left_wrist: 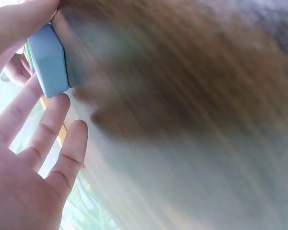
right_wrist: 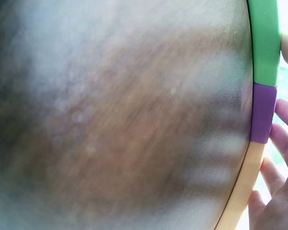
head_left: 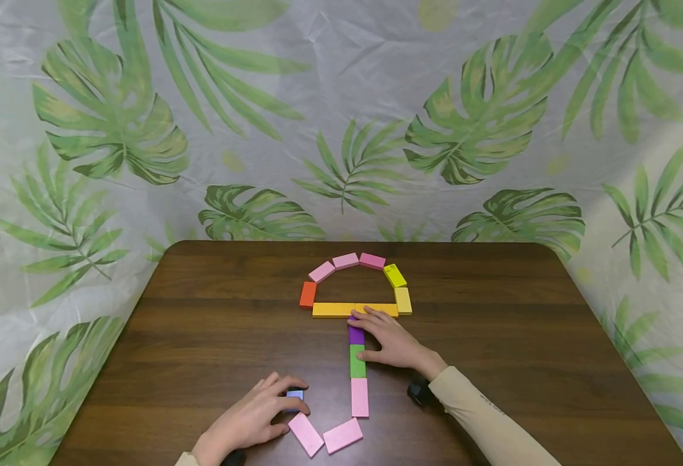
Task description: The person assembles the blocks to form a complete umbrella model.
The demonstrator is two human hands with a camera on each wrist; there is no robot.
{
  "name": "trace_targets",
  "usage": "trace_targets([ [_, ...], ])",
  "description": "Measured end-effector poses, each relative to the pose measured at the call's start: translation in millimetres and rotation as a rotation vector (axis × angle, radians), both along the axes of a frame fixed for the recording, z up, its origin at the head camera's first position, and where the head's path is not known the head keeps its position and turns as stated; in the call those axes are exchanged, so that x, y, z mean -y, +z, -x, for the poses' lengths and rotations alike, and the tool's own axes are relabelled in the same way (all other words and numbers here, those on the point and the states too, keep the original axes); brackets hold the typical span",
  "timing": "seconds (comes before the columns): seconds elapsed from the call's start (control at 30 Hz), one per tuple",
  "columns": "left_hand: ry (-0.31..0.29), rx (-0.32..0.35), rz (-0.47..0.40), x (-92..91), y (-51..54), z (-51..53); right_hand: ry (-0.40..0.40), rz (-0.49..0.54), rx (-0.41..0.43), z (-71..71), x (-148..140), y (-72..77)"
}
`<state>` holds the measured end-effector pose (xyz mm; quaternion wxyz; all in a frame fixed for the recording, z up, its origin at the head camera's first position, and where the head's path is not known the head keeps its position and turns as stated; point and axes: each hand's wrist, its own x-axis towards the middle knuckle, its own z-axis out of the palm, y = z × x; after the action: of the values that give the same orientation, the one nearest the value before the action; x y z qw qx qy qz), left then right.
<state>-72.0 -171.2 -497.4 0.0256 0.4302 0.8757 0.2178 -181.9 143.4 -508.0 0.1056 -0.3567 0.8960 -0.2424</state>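
A blue block [head_left: 295, 396] sits between the fingers of my left hand [head_left: 251, 411], which holds it by its ends near the front of the table. In the left wrist view the blue block [left_wrist: 48, 62] lies between the thumb and a fingertip. My right hand [head_left: 396, 340] rests on the column of blocks: its thumb touches the green block [head_left: 357, 362], and other fingertips touch the purple block [head_left: 356, 334] and a yellow-orange block [head_left: 385, 310]. In the right wrist view, fingers lie along the green [right_wrist: 265, 43], purple [right_wrist: 263, 115] and yellow-orange blocks [right_wrist: 242, 187].
An arch of red [head_left: 308, 294], pink [head_left: 345, 261] and yellow blocks [head_left: 395, 276] stands behind the yellow-orange bar. Below the green block lies a pink block [head_left: 359, 398], then two angled pink blocks [head_left: 343, 435] curve left on the brown table [head_left: 202, 336].
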Motion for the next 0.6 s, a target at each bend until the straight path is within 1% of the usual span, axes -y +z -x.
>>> trace_targets([
  [0.13,0.001,-0.008,-0.014,0.0,-0.7,0.2,0.002,0.007,0.000,-0.1,-0.4,0.1],
  [0.43,0.004,0.003,-0.016,-1.1,-1.6,2.3,-0.004,-0.008,0.019,-0.4,0.4,0.0],
  [0.5,0.004,0.007,-0.018,-1.3,-1.1,2.7,-0.004,-0.007,0.019,-0.4,0.4,0.2],
  [0.6,0.013,0.029,-0.024,-1.5,0.6,3.3,-0.003,-0.006,0.014,-0.2,0.4,0.3],
])
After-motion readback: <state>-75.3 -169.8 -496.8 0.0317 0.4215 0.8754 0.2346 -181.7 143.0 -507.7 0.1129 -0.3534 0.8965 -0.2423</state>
